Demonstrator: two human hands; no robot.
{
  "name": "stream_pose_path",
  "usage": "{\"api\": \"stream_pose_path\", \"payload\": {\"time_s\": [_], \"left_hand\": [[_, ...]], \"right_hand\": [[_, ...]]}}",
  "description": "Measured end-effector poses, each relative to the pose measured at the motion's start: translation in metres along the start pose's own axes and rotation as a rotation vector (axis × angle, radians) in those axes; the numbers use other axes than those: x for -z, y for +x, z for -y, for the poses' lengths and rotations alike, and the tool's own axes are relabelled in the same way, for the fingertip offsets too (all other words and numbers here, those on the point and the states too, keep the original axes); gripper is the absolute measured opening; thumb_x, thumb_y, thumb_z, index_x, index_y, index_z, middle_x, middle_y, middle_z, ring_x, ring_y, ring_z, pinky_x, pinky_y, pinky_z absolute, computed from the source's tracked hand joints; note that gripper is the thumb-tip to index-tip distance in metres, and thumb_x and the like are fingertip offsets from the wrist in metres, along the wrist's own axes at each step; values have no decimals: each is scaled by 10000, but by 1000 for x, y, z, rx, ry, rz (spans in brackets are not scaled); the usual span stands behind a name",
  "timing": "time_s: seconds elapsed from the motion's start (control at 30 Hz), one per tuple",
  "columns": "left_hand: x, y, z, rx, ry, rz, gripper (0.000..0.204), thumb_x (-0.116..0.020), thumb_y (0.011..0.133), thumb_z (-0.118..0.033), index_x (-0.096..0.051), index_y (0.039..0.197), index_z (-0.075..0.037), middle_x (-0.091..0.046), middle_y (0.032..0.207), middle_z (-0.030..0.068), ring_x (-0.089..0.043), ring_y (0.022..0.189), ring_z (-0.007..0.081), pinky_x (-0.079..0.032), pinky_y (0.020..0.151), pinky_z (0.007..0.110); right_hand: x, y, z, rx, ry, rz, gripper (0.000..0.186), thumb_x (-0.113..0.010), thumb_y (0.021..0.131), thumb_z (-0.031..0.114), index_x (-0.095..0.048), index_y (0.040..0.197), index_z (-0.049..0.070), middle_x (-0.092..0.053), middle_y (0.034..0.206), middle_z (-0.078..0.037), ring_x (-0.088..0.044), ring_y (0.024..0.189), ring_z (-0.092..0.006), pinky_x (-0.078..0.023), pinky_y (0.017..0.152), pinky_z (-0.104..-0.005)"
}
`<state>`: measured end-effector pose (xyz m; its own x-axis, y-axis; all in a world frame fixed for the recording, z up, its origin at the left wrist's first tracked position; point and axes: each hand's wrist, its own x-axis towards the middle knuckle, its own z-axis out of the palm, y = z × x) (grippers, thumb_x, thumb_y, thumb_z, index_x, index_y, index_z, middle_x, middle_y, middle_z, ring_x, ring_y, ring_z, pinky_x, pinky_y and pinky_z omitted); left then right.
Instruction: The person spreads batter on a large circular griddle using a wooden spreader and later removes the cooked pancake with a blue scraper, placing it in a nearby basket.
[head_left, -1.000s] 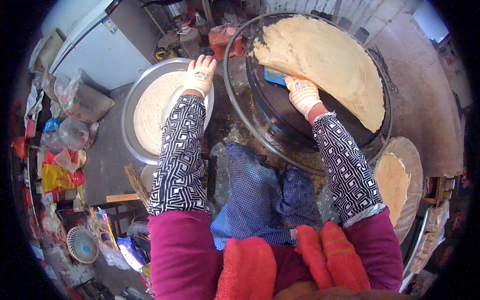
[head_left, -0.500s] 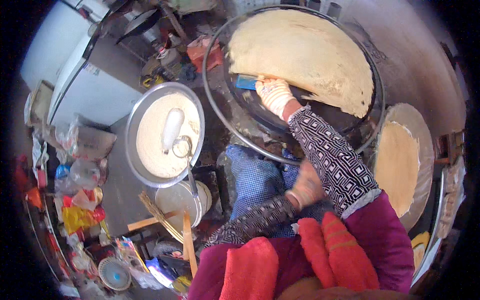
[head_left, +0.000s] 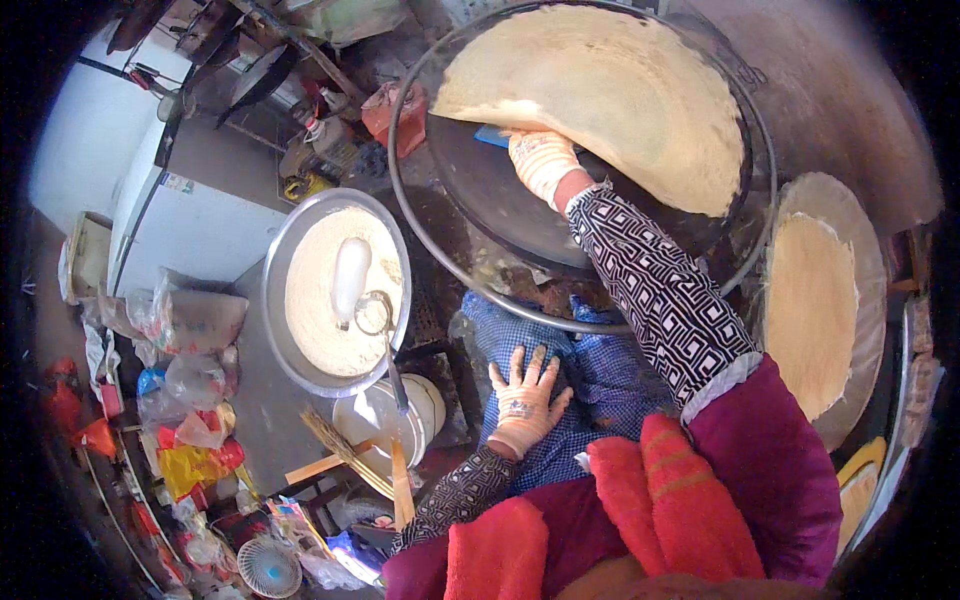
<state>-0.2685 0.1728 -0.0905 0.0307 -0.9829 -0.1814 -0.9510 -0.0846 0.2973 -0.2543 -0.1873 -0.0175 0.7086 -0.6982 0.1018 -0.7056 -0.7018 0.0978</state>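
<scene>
A large, thin, pale pancake [head_left: 600, 90] covers the far part of a round black griddle [head_left: 475, 200]. Its near edge is free of the surface, with dark griddle showing in front. Gloved and bent at the wrist, my right hand [head_left: 545, 166] is closed on a blue scraper [head_left: 490, 135] at that edge; the hand and the pancake hide most of the blade. My left hand [head_left: 527, 400], also gloved, lies with fingers spread on the blue checked cloth [head_left: 600, 370] over my lap, holding nothing.
A metal ring [head_left: 398, 190] surrounds the griddle. Left of it, a metal basin [head_left: 275, 290] of pale batter holds a ladle [head_left: 374, 315] and a white oblong thing [head_left: 350, 272], above a white bucket [head_left: 425, 405]. At right, flat pancakes [head_left: 812, 310] lie on a plastic-lined round tray [head_left: 868, 250].
My left hand has moved left from beneath my right forearm and spread out on the checked cloth. The pancake's near edge has come away further, baring more griddle; my right hand keeps the scraper.
</scene>
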Motion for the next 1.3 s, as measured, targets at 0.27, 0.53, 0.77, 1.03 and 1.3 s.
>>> {"api": "stream_pose_path", "payload": {"time_s": [0.27, 0.53, 0.77, 1.03, 1.3], "left_hand": [[-14, -12, 12, 12, -17, -22, 582, -608, 854, -467, -521, 1354, -181, -389, 1479, 96, -258, 1398, 395, -136, 1071, 709], [2, -9, 62, -3, -97, -526, 665, -728, 785, -359, -489, 1315, -37, -370, 1395, 302, -322, 1292, 497, -252, 1060, 640], [97, 48, 149, 120, 156, -680, 755, -740, 800, -243, -371, 1419, -19, -357, 1420, 309, -345, 1298, 501, -306, 1081, 555], [148, 159, 209, 10, 312, -797, 953, -808, 710, -313, -297, 1462, -28, -331, 1466, 260, -293, 1349, 462, -265, 1124, 522], [220, 253, 160, -77, 384, -934, 1089, -848, 592, -439, -303, 1465, -82, -370, 1472, 174, -310, 1367, 386, -200, 1152, 482]], "right_hand": [[-8, 7, -14, -82, 37, 1, 275, -421, 922, 102, -618, 1092, 14, -706, 1003, -184, -694, 953, -298, -550, 783, -419], [-24, 13, -28, -121, 53, -46, 258, -421, 940, 107, -627, 1081, 43, -709, 987, -153, -695, 941, -289, -556, 779, -404], [-17, 11, -30, -111, 61, 6, 287, -403, 953, 115, -623, 1121, 37, -686, 1073, -170, -673, 1009, -281, -537, 852, -375], [-7, 11, -31, -187, 97, 116, 319, -386, 958, 129, -628, 1149, 49, -650, 1198, -148, -629, 1117, -251, -496, 936, -357], [-5, 6, -33, -198, 14, 1, 288, -472, 910, 104, -692, 1093, 69, -687, 1111, -150, -662, 1039, -283, -535, 854, -400]]}}
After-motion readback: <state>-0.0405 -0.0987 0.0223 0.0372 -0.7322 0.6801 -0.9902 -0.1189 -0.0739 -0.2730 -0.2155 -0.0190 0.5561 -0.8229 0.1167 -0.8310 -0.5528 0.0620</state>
